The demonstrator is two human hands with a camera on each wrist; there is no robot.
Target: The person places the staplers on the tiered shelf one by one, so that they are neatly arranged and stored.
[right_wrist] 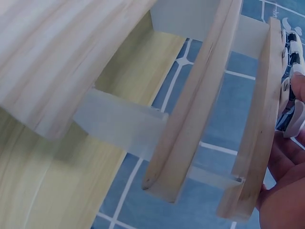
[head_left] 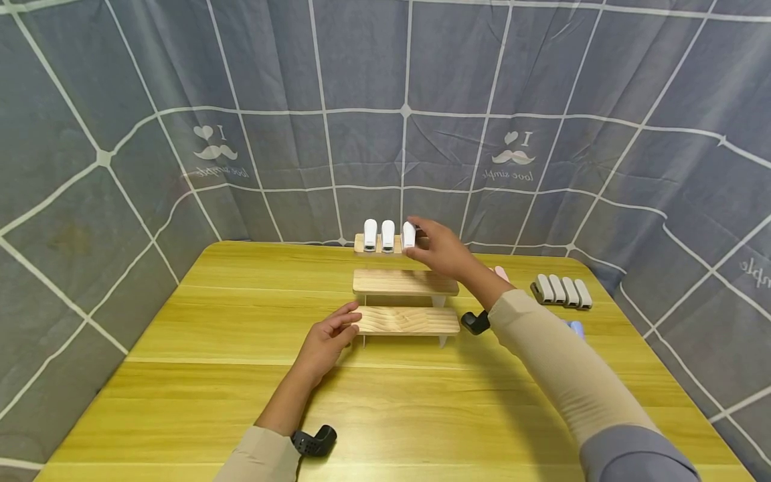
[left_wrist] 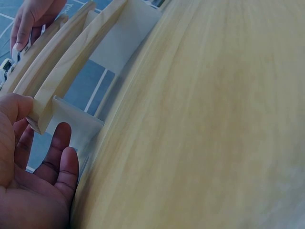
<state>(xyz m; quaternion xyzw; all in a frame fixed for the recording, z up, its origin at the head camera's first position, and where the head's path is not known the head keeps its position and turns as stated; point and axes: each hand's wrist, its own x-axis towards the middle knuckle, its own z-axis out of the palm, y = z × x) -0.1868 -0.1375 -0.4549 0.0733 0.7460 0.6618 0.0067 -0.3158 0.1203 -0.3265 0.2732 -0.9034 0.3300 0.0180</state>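
A three-tier wooden display stand [head_left: 405, 321] with pale plastic supports stands mid-table. On its highest, rearmost shelf [head_left: 359, 245] are two upright white mini staplers [head_left: 370, 235]. Beside them, at the shelf's right end, my right hand [head_left: 446, 251] pinches a third white stapler [head_left: 409, 234] between thumb and fingers. The right wrist view shows this stapler [right_wrist: 291, 119] against the shelf, partly covered by the hand. My left hand [head_left: 322, 345] holds the left end of the lowest shelf; in the left wrist view its thumb and index finger pinch the board's end [left_wrist: 44, 112], other fingers loosely bent.
To the right, several white-and-grey staplers [head_left: 561, 291] lie in a row on the wooden table [head_left: 241, 335]. A pink item [head_left: 500, 273] and a blue item [head_left: 576, 329] are partly hidden by the right arm. A grey gridded curtain [head_left: 361, 147] hangs behind the table.
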